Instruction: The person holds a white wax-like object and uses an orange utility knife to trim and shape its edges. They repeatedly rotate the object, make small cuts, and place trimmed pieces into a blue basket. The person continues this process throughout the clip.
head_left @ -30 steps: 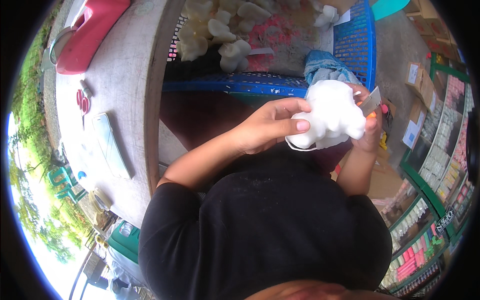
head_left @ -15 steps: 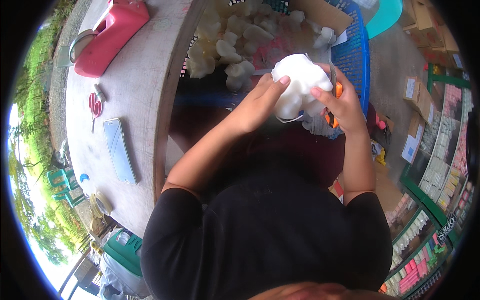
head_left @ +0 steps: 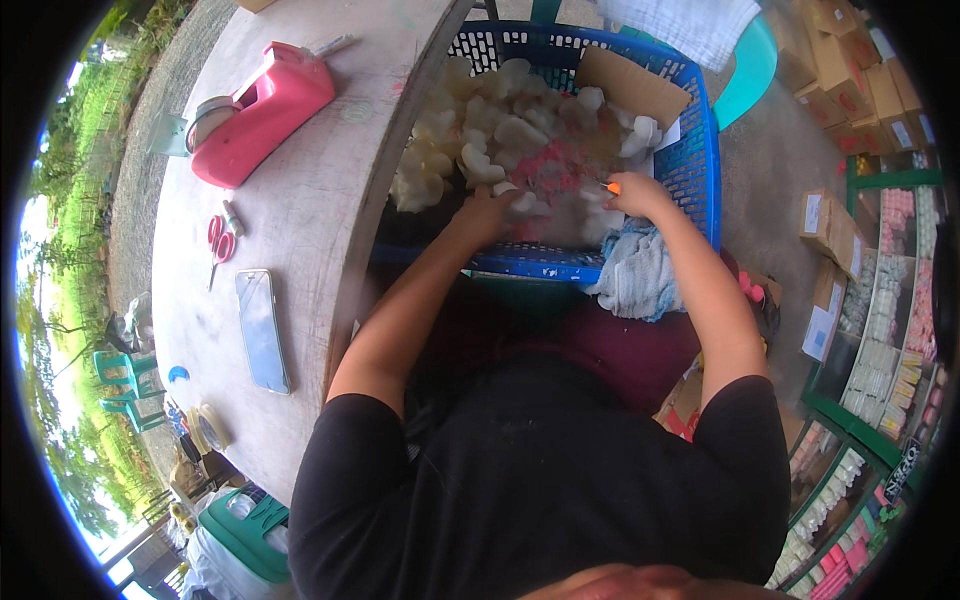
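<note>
Nearby, the person's black shirt point(head_left: 540, 480) fills the low middle; past it, dark red cloth point(head_left: 630, 345) covers the lap; a blue and white towel point(head_left: 640, 275) lies at the near right corner of a big blue basket point(head_left: 530, 268); both arms reach over the basket's near edge. The left hand point(head_left: 487, 217) is down in the basket, right by some white lumps point(head_left: 520, 133); its fingers are hard to see, so I cannot tell if they are spread or pinching one; the right hand point(head_left: 640, 196) is curled around a small orange tool point(head_left: 613, 187), and just a bit of it pokes out on the left. The white lumps sit in the basket, heaped mostly on the left, with a few on the right; pink bits point(head_left: 550, 165) lie in the middle, and brown cardboard point(head_left: 630, 82) leans at the back. Left of the basket is a gray tabletop point(head_left: 320, 230); a phone point(head_left: 262, 330), red scissors point(head_left: 217, 237) and a pink tape holder point(head_left: 265, 120) sit on it, going away. Farther off, brown boxes point(head_left: 835, 75) are piled on the right; green chairs point(head_left: 128, 385) and grass point(head_left: 85, 230) show on the left.
</note>
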`<state>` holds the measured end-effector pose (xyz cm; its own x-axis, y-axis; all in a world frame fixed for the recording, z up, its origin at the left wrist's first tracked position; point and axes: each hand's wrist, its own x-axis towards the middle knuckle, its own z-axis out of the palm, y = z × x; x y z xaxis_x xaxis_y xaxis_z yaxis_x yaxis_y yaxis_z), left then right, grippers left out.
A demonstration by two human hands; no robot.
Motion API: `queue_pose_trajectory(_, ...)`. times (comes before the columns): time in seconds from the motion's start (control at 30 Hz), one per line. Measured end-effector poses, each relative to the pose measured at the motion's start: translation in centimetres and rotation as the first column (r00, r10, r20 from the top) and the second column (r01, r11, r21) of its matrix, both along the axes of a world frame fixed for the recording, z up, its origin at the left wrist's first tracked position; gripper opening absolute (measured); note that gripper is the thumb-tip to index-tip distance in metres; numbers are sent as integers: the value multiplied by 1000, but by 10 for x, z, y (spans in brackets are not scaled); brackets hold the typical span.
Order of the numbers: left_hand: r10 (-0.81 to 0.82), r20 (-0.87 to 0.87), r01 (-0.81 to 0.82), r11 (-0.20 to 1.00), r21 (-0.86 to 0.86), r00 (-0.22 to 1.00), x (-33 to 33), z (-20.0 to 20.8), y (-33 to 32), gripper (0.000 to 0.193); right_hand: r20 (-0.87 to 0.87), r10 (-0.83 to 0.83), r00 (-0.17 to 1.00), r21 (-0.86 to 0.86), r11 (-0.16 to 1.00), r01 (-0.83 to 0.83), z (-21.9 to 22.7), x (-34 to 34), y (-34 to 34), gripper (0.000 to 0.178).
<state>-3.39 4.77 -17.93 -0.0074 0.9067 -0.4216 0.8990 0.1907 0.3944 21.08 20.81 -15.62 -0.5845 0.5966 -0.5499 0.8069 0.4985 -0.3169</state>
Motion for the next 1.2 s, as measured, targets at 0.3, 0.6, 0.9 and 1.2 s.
queue_pose_trajectory(0.3,-140,108,153,980,-124,984,20,45,31,98,5,-125,992,-4,992,125,-19,13,1,40)
queue_pose_trajectory(0.6,165,262,-157,986,-51,951,14,-24,39,86,-294,-182,938,-22,983,184,-13,11,1,31)
queue_pose_trajectory(0.9,138,494,-357,853,382,859,41,70,18,66,-582,393,712,559,829,0,32,-11,-24,19)
queue_pose_trajectory(1.2,216,420,-418,773,478,881,57,54,5,69,-580,421,697,556,830,-39,31,-18,-38,19)
